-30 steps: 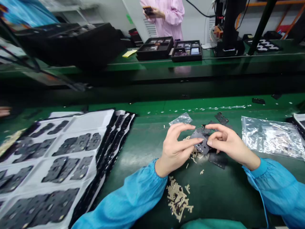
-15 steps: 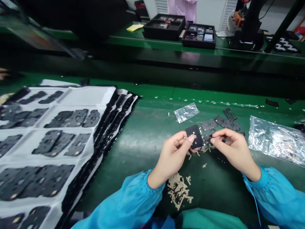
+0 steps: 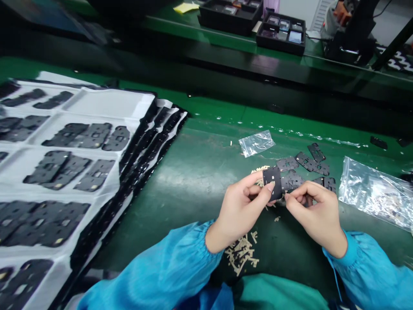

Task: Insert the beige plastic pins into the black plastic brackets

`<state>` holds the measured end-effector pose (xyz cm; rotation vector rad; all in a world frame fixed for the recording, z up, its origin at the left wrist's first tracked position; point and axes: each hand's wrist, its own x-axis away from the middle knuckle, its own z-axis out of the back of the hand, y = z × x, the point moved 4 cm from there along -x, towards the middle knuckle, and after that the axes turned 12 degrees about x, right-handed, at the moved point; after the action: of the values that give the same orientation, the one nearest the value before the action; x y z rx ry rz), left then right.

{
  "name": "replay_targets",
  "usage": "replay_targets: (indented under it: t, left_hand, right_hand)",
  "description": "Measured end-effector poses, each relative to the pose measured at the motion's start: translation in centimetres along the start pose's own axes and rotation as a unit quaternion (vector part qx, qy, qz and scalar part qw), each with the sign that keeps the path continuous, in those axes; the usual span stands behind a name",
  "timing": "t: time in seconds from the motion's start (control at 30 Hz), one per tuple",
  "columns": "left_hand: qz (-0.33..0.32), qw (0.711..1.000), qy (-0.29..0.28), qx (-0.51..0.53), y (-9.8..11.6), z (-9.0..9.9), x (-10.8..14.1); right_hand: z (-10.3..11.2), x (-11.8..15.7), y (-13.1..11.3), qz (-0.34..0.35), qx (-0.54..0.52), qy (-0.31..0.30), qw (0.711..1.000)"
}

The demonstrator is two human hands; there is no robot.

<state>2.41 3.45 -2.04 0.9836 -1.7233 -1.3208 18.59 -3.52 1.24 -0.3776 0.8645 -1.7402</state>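
Note:
Between the thumb and fingers of my left hand (image 3: 243,206) is a flat black plate (image 3: 272,177) with small square openings, tilted up over the table. My right hand (image 3: 314,211) is close to the plate's right edge, thumb and index finger pinched together; whatever is between them is too small to make out. Several black plates (image 3: 292,180) with cut-outs lie behind my hands. One pile of small beige pieces (image 3: 260,169) is partly hidden by my left hand, and another heap of beige pieces (image 3: 241,254) lies near my left forearm.
To the left, a stack of white-lined trays (image 3: 112,103) holds more black plates in compartments. A small clear bag (image 3: 257,143) lies beyond my hands; a larger clear bag (image 3: 358,181) with small pieces is at right. Black boxes (image 3: 280,47) stand on the back shelf.
The view has tipped downward and shifted. My right hand's fingertips have moved down along the plate's right edge. The plate stays in my left hand.

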Motion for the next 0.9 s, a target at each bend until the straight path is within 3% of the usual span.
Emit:
replay_targets:
  t: [0.27,0.9]
  left_hand:
    - [-0.053,0.998,0.004,-0.046,0.1,0.2,0.5]
    - [-0.075,0.991,0.004,-0.107,1.0,-0.1,0.8]
  right_hand:
    - [-0.1,0.4,-0.6,0.062,0.029,0.03,0.997]
    - [0.0,0.4,-0.9,0.063,0.044,0.011,0.997]
